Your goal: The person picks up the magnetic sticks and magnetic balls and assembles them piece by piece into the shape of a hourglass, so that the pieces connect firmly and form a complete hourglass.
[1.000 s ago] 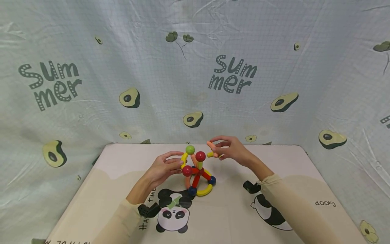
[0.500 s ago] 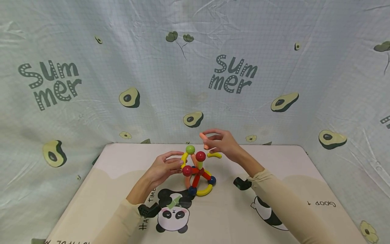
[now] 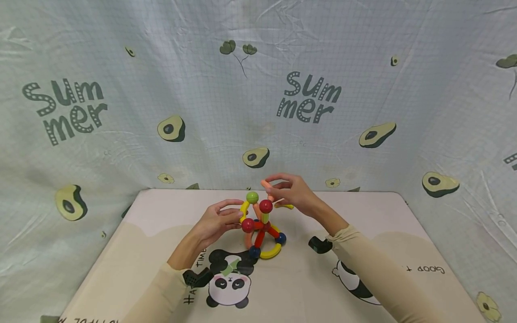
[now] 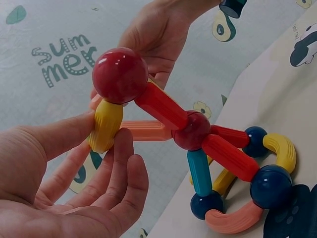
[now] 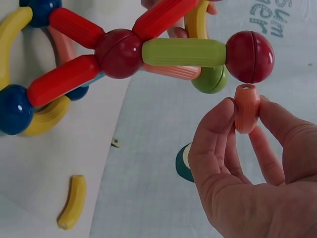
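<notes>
A ball-and-rod construction stands on the table, with a dark red ball (image 5: 119, 53) at its middle and dark blue balls (image 4: 271, 187) joined by curved rods at its base. My left hand (image 3: 220, 223) pinches its curved yellow rod (image 4: 107, 126), between a red ball (image 4: 120, 75) and a green ball (image 3: 252, 197). Thumb and fingers of my right hand (image 3: 292, 192) pinch a curved salmon rod (image 5: 246, 110). That rod's end is right by the red ball (image 5: 250, 57) on the light green rod (image 5: 184, 52); whether they touch I cannot tell.
A loose curved yellow rod (image 5: 73, 202) lies on the table behind the construction, below my right hand. The table (image 3: 315, 287) has a panda-print cover. Behind it hangs an avocado-print cloth (image 3: 202, 89).
My right hand has moved left with the salmon rod, up and away from the loose yellow rod, then slightly further to the red ball. My left hand has stayed in place.
</notes>
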{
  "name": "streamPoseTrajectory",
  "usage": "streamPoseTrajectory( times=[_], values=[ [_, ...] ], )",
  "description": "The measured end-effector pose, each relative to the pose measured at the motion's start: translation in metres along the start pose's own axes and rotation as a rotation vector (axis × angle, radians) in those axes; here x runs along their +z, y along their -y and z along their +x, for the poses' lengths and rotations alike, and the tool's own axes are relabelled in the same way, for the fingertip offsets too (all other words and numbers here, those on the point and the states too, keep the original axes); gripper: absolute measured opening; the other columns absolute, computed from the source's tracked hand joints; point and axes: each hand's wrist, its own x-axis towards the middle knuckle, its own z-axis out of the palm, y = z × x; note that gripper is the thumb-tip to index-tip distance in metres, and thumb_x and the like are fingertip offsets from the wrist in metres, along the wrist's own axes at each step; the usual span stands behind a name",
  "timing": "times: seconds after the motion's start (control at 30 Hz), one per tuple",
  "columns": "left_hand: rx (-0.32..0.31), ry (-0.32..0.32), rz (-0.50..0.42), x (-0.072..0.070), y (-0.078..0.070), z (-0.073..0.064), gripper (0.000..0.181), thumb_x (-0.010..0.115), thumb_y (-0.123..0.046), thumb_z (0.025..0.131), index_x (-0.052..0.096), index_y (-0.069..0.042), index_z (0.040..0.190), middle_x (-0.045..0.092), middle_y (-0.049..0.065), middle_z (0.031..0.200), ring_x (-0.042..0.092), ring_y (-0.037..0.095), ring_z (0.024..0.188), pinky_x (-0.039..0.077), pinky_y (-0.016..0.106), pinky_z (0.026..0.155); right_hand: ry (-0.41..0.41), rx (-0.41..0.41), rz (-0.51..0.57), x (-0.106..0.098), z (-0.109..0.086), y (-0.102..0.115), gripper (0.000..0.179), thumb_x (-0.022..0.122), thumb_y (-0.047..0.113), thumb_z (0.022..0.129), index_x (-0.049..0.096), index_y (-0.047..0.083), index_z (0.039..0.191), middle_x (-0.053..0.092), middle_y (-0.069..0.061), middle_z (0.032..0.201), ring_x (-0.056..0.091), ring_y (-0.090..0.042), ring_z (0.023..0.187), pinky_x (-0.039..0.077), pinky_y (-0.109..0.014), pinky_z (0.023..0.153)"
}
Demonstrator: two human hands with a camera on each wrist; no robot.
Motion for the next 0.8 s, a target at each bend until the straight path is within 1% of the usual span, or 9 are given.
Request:
streamPoseTrajectory(
  times=[0.1, 0.33, 0.53, 0.7, 0.8],
  values=[
    [-0.002, -0.003, -0.004, 0.001, -0.001, 0.000, 0.050, 0.071, -0.009, 0.097, 0.053, -0.003, 0.143, 0.071, 0.017, 0.118, 0.071, 0.025, 0.097, 0.058, 0.035, 0.089, 0.012, -0.007, 0.006, 0.000, 0.000, 0.000, 0.041, 0.076, 0.020, 0.095, 0.064, 0.012, 0.134, 0.068, -0.022, 0.119, 0.072, -0.032, 0.096, 0.060, -0.044, 0.081],
    [-0.004, -0.002, -0.001, 0.001, -0.001, 0.000, 0.050, 0.072, -0.010, 0.097, 0.053, -0.003, 0.143, 0.071, 0.018, 0.119, 0.071, 0.026, 0.097, 0.058, 0.035, 0.089, 0.039, -0.008, 0.008, -0.003, -0.001, -0.001, 0.042, 0.075, 0.022, 0.096, 0.064, 0.012, 0.135, 0.069, -0.019, 0.115, 0.071, -0.031, 0.096, 0.059, -0.048, 0.084],
    [-0.002, -0.001, -0.002, 0.001, -0.002, 0.000, 0.049, 0.071, -0.009, 0.097, 0.054, -0.003, 0.142, 0.070, 0.019, 0.120, 0.071, 0.026, 0.097, 0.058, 0.035, 0.089, 0.110, 0.015, -0.028, -0.012, 0.000, -0.002, 0.039, 0.073, 0.021, 0.097, 0.064, 0.011, 0.134, 0.068, -0.020, 0.111, 0.069, -0.029, 0.093, 0.057, -0.052, 0.088],
    [0.000, 0.003, 0.005, 0.001, -0.003, 0.000, 0.049, 0.071, -0.010, 0.097, 0.054, -0.003, 0.142, 0.069, 0.021, 0.123, 0.070, 0.026, 0.097, 0.057, 0.035, 0.089, 0.152, 0.036, -0.053, -0.016, -0.001, 0.001, 0.039, 0.072, 0.020, 0.098, 0.065, 0.010, 0.135, 0.069, -0.018, 0.105, 0.068, -0.027, 0.088, 0.060, -0.046, 0.082],
    [0.002, 0.003, 0.012, 0.002, -0.003, 0.001, 0.049, 0.071, -0.010, 0.097, 0.054, -0.003, 0.142, 0.070, 0.019, 0.121, 0.070, 0.026, 0.097, 0.057, 0.035, 0.089, 0.171, 0.064, -0.067, -0.017, -0.002, 0.002, 0.039, 0.072, 0.020, 0.098, 0.065, 0.009, 0.135, 0.070, -0.017, 0.106, 0.069, -0.027, 0.087, 0.060, -0.043, 0.080]
  ],
)
